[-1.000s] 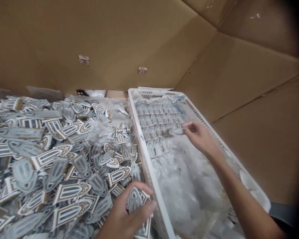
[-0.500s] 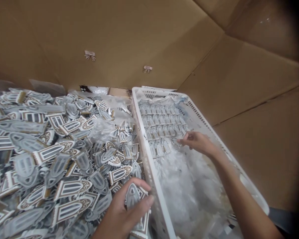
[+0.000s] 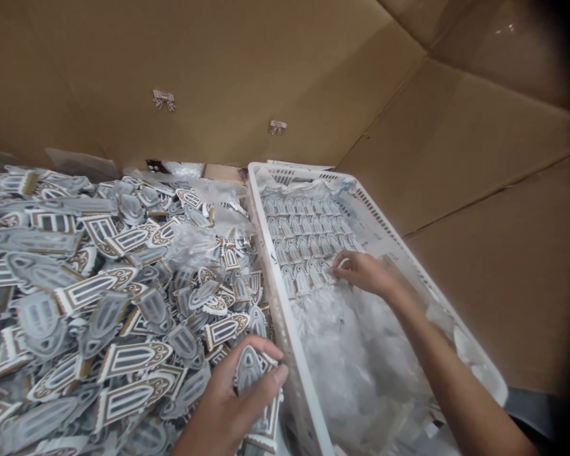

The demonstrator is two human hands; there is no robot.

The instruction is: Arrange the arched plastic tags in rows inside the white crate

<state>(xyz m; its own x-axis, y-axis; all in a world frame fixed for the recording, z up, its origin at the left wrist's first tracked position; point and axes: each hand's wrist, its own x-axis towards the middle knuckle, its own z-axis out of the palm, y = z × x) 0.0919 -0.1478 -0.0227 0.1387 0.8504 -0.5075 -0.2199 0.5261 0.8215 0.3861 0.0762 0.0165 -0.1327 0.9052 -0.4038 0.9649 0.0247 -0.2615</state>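
Note:
My left hand (image 3: pixel 235 399) is closed around several grey and white arched window-shaped pieces (image 3: pixel 249 370), left of the white basket's near wall. Over the basket (image 3: pixel 292 335), my right hand (image 3: pixel 358 271) has its fingertips on a grey arched piece (image 3: pixel 327 271) at the right end of the front row. Rows of the same grey pieces (image 3: pixel 304 244) lie side by side on plastic in the basket's far part. A large heap of loose arched pieces (image 3: pixel 133 358), some with brown scroll trim, fills the left side.
Cardboard walls (image 3: pixel 209 76) stand behind and to the right, with two small checkered bows (image 3: pixel 164 100) on the back one. Crumpled clear plastic (image 3: pixel 342 348) covers the basket's near part. More plastic (image 3: pixel 192 244) lies on the heap.
My right hand has moved slightly left, bringing the piece at its fingertips against the end of the front row. My left hand still holds its pieces. The view has shifted slightly.

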